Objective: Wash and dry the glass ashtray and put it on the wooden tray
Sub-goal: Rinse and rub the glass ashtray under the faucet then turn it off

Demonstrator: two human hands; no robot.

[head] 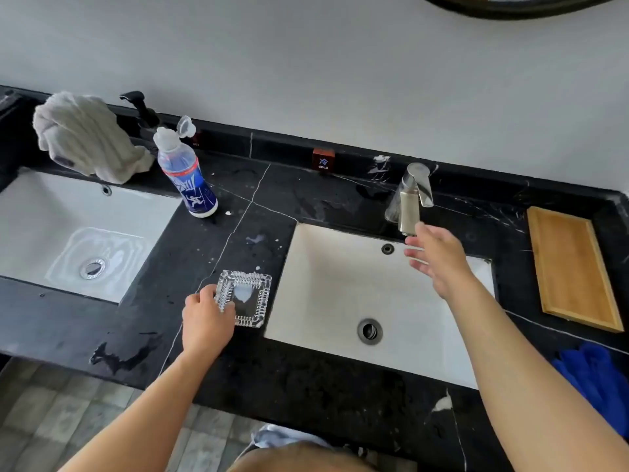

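Observation:
A square cut-glass ashtray point(245, 298) rests on the black marble counter, just left of the right sink point(326, 284). My left hand point(206, 321) grips its near left edge. A whitish smear shows inside the ashtray. Over the right sink, my right hand point(437, 258) hovers with fingers apart, just below the spout of the metal tap point(410, 199), holding nothing. No water stream is visible. The wooden tray point(571, 267) lies bare on the counter at the far right.
A blue bottle point(185, 175) with its cap flipped open stands between the sinks. A grey towel point(85, 136) is bunched behind the left sink point(41, 229). A blue cloth point(595, 379) lies at the counter's right front. A black pump dispenser point(143, 107) stands by the wall.

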